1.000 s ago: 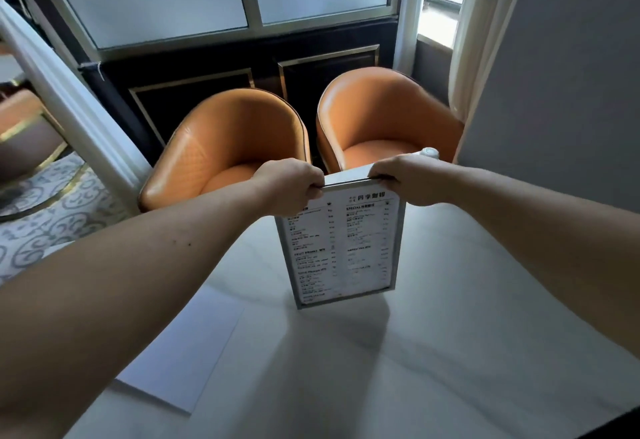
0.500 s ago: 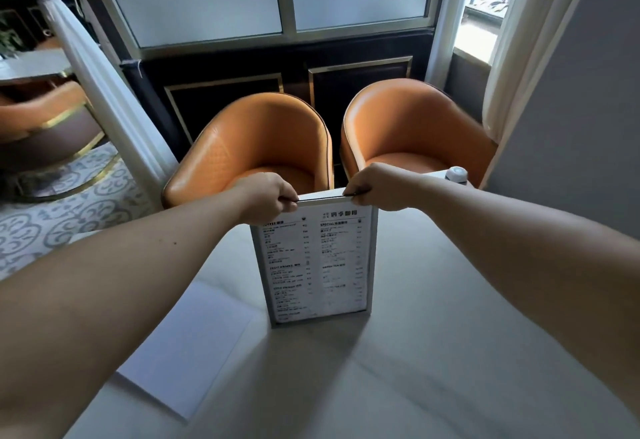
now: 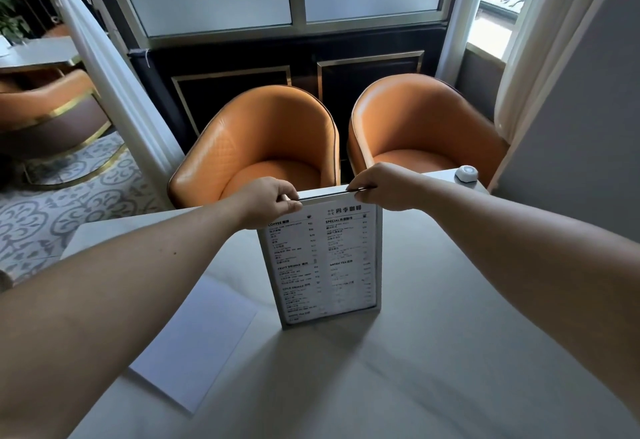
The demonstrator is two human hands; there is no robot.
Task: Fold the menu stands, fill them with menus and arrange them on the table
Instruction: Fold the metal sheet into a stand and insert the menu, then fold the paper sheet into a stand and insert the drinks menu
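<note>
Pale marble-look table (image 3: 450,352) sat in front of two orange chairs (image 3: 263,147). Menu stand (image 3: 323,258) stood upright near its far edge, menu inside, with left hand (image 3: 266,201) and right hand (image 3: 384,186) both pinched on its top edge. White sheet (image 3: 197,345) lay flat nearby.

— What can be read on the menu (image 3: 322,262) in the stand?

— The left column opens with the heading "COFFEE", followed by Chinese characters. Lower in that column stand "FRUIT DRINKS" and then "COLD DRINKS". The right column opens with "SPECIAL", again with Chinese characters after it, and further down comes "GREEN TEA".

— And the title?

— At the top right sits a bold line of four Chinese characters beside a small logo. The first two read "四季"; the rest is too blurred.

— The prices and item lines?

— Too small to make out. The white call button (image 3: 466,173) shows no legible marking.
</note>
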